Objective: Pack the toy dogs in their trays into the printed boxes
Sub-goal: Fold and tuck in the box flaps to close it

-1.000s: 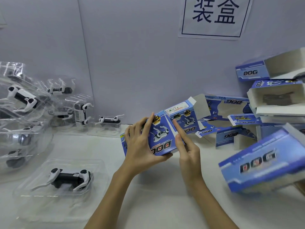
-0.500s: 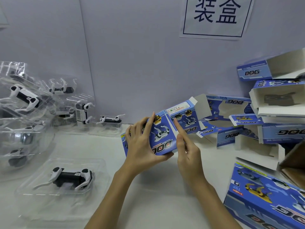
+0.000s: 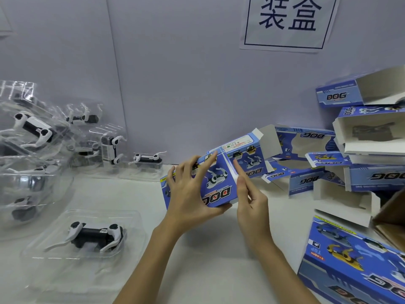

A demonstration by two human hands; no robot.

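Note:
My left hand grips a blue printed DOG box held above the white table at centre, its end flap folded open to the right. My right hand touches the box's right end, index finger stretched along the fold. A black and white toy dog lies in a clear plastic tray at the lower left. A pile of more trays with toy dogs is stacked at the far left.
Several open blue boxes are heaped at the right against the wall. One closed box lies at the lower right, beside a brown carton edge. A paper sign hangs on the wall.
A blue box at the lower right has dropped flat onto the table. My hands and the held box have barely moved.

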